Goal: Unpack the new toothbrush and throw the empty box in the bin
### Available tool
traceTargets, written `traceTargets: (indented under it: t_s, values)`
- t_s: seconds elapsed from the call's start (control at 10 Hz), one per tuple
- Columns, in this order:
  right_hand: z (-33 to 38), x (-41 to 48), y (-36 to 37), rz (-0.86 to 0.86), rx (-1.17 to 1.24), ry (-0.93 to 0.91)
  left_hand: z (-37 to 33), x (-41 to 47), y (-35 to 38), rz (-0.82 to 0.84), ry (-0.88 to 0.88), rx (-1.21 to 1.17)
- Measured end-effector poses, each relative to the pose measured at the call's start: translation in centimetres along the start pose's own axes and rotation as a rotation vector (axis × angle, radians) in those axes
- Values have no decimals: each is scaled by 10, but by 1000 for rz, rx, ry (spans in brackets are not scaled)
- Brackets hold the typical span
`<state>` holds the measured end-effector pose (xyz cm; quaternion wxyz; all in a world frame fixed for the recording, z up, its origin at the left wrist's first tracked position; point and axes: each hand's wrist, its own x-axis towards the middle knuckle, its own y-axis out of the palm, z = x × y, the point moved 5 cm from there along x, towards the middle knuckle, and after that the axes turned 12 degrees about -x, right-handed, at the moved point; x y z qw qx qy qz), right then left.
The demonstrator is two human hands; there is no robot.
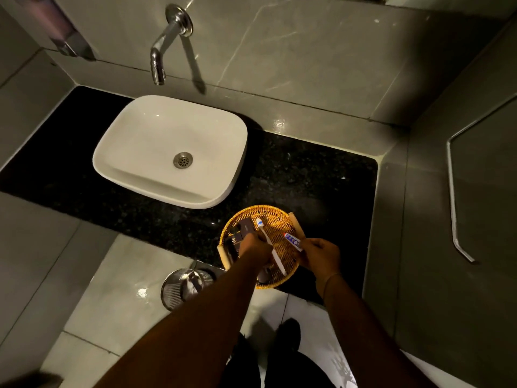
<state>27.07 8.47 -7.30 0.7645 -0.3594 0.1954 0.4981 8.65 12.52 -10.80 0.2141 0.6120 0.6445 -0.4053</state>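
Note:
A white toothbrush (269,242) with a blue-tipped head lies slanted over a round wicker tray (279,219) on the black counter. My left hand (254,247) is closed around its handle over the tray. My right hand (321,254) pinches a small white, blue and red toothpaste tube (293,241) at the tray's right side. Dark brown boxes (242,229) lie in the left part of the tray, partly hidden by my left hand. A round metal mesh bin (179,288) stands on the floor below the counter edge, left of my left forearm.
A white basin (167,152) sits on the black counter (307,175) under a chrome wall spout (159,57). Grey marble walls enclose the counter at the back and right. A metal rail (453,208) runs along the right wall. My dark shoes stand on the pale tiled floor.

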Motion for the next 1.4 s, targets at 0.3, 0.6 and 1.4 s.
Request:
traceTargets:
  t_s: [0.3,0.6,1.4]
  values:
    - [-33,4,9,-46,6,137,1,8,4,-103,54,101]
    - [-15,3,29,-111,-68,47,2,3,6,-256,121,108]
    - [5,-40,45,-380,-444,-158,5,-85,-108,-406,618,453]
